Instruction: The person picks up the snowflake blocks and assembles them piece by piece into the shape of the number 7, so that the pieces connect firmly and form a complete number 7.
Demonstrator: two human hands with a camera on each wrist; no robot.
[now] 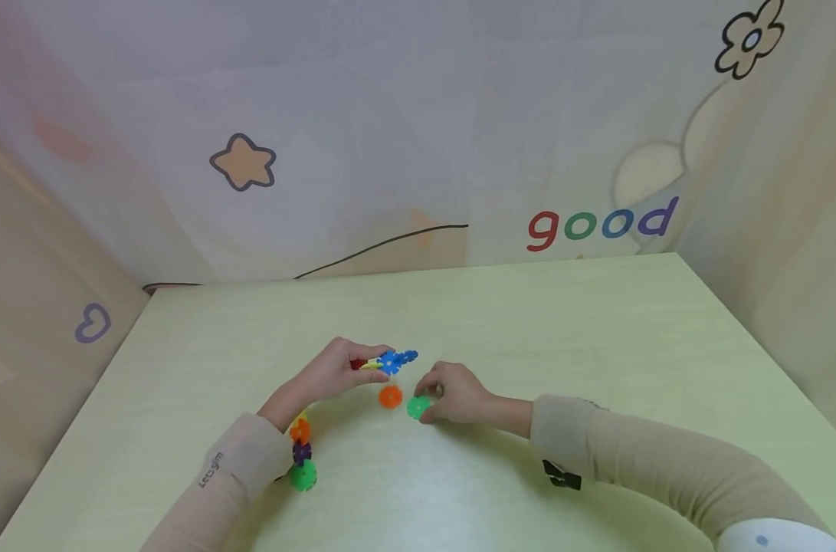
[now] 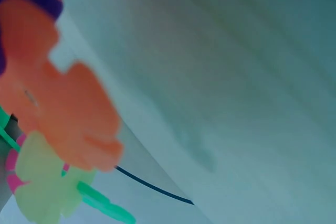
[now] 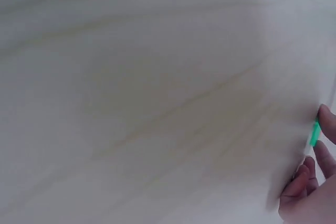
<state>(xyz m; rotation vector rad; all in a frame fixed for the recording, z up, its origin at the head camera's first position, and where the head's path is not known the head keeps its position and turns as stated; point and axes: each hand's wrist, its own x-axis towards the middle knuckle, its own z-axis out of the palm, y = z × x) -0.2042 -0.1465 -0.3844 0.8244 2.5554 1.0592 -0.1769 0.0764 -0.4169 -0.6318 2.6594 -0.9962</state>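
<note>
My left hand (image 1: 331, 373) holds a string of notched plastic flower discs, pinching it between thumb and fingers. Red, yellow and blue discs (image 1: 390, 363) stick out past the fingertips. By the left wrist more linked discs show: yellow, an orange disc (image 1: 299, 431), a purple disc (image 1: 302, 452) and a green disc (image 1: 304, 475). The arm hides whether both parts join. Close up, the left wrist view has a blurred orange disc (image 2: 68, 108) and a pale yellow disc (image 2: 42, 177). A light green disc (image 1: 418, 408) is pinched by my right hand (image 1: 457, 392), low over the table.
A loose orange disc (image 1: 390, 396) lies on the pale wooden table (image 1: 528, 322) between the hands. Printed cloth (image 1: 390, 138) walls the table at the back and sides. A black clip-like piece (image 1: 562, 475) hangs under the right sleeve.
</note>
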